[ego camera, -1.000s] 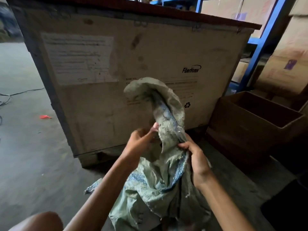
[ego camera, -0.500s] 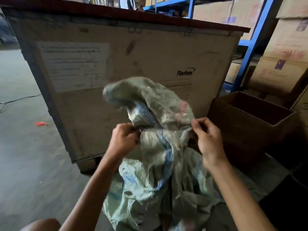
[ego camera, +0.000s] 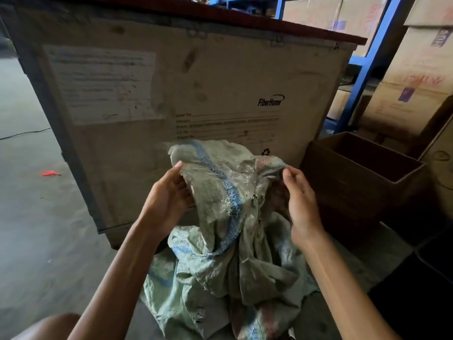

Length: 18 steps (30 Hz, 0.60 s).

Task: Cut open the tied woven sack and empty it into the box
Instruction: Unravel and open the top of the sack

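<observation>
A dirty pale-green woven sack with a blue stripe hangs crumpled and limp in front of me, its lower part bunched on the floor. My left hand grips its top edge on the left. My right hand pinches the top edge on the right with thumb and fingertips. The cloth is stretched between both hands. An open brown cardboard box stands on the floor to the right of the sack, its inside dark.
A large wooden crate marked FiberHome stands right behind the sack. Blue shelving and stacked cartons fill the right. A red scrap and a cable lie on the concrete floor at left. My knee shows bottom left.
My hands have moved apart and spread the sack's top wider and lower. The raised hump of cloth has dropped. The view came closer to the crate.
</observation>
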Available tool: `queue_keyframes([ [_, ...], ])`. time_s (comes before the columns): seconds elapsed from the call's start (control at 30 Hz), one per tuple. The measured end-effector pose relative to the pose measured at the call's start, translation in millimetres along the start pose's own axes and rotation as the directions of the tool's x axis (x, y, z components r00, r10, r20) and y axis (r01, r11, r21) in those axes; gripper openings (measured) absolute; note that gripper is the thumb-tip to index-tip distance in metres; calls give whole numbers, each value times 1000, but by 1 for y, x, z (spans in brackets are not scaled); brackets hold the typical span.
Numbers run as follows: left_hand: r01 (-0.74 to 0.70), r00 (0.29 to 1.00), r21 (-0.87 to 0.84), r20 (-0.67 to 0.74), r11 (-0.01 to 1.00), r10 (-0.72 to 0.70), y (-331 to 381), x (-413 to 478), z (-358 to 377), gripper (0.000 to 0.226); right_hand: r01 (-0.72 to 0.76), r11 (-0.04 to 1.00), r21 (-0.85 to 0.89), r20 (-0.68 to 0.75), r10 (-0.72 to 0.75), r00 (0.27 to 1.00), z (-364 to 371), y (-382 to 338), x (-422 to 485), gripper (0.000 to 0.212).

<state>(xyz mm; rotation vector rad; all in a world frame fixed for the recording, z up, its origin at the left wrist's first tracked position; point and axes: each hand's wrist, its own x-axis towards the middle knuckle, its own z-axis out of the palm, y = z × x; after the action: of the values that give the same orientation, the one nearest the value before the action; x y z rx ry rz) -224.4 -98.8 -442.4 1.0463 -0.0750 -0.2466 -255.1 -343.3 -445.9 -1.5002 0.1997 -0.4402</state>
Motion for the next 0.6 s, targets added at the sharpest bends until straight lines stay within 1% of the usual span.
queue_keyframes([
  [0.03,24,997,3,71,1000,-24,-2,-5,9,39,-48,998,-28,85,50,995,5,1,-4,36],
  [0.07,6,995,93,99,996,-15,-7,-8,18,44,-78,995,-60,156,87,984,12,3,-9,46],
  [0.1,-53,995,225,97,973,31,-17,-8,25,44,-74,995,-74,204,88,975,19,5,-13,51],
  [0.13,-121,992,355,68,927,104,-27,-7,32,39,-45,996,-75,222,60,973,26,7,-17,54],
  [0.17,-183,981,438,23,880,193,-36,-5,35,36,3,997,-77,207,13,978,30,12,-19,55],
  [0.2,-222,964,473,-23,853,263,-43,-2,36,36,49,994,-98,170,-32,985,33,17,-20,54],
  [0.23,-236,951,480,-64,845,302,-46,1,34,37,82,988,-134,127,-65,990,33,21,-19,52],
  [0.3,-240,942,472,-100,848,322,-46,6,27,35,152,956,-250,58,-142,988,31,24,-15,47],
  [0.37,-234,937,519,-106,822,333,-45,9,22,33,197,926,-322,16,-202,979,27,27,-7,43],
  [0.43,-238,918,581,-127,778,376,-47,9,24,35,151,948,-280,-73,-178,981,25,32,0,41],
  [0.5,-238,912,615,-124,752,391,-52,8,26,36,57,982,-181,-185,-91,978,24,39,4,41],
  [0.53,-228,916,618,-126,753,381,-54,9,27,35,35,986,-164,-217,-71,973,26,40,5,40],
  [0.6,-223,926,588,-121,778,358,-55,11,25,34,36,982,-184,-235,-80,969,28,41,5,39],
])
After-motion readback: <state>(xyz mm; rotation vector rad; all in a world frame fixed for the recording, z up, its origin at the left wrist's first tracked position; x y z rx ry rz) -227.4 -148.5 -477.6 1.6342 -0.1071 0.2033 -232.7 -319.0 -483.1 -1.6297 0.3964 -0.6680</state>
